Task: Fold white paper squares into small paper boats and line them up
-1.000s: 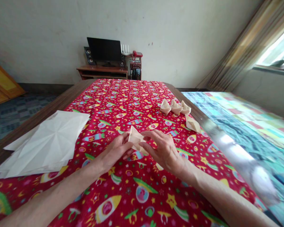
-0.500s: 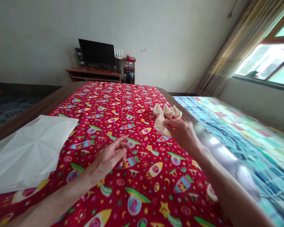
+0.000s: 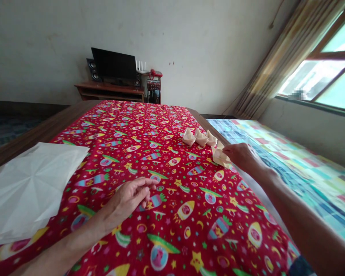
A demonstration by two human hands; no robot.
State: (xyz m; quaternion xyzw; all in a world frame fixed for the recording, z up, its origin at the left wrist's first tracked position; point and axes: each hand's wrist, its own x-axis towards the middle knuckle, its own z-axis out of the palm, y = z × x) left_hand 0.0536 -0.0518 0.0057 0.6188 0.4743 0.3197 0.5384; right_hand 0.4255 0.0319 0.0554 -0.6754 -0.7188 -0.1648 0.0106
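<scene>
My right hand (image 3: 241, 155) pinches a folded paper piece (image 3: 220, 156) by its right side, at the right edge of the red cloth. Just behind it, three folded paper pieces (image 3: 200, 138) with pointed tops stand in a row on the cloth. My left hand (image 3: 136, 193) hovers over or rests on the middle of the cloth, which I cannot tell. Its fingers are loosely bent and apart, with nothing in them. To the left lie white paper sheets (image 3: 31, 188) with creases fanning out from a centre.
A red patterned cloth (image 3: 186, 230) covers the table, whose brown edge (image 3: 50, 124) shows. On the right is a bed with a checked cover (image 3: 299, 153). At the wall stand a desk (image 3: 112, 87), a monitor (image 3: 115, 65) and a red telephone (image 3: 156, 73).
My right hand has carried the folded paper piece to the right, from in front of the row to its right end. My left hand stays nearly where it was. The view has shifted slightly.
</scene>
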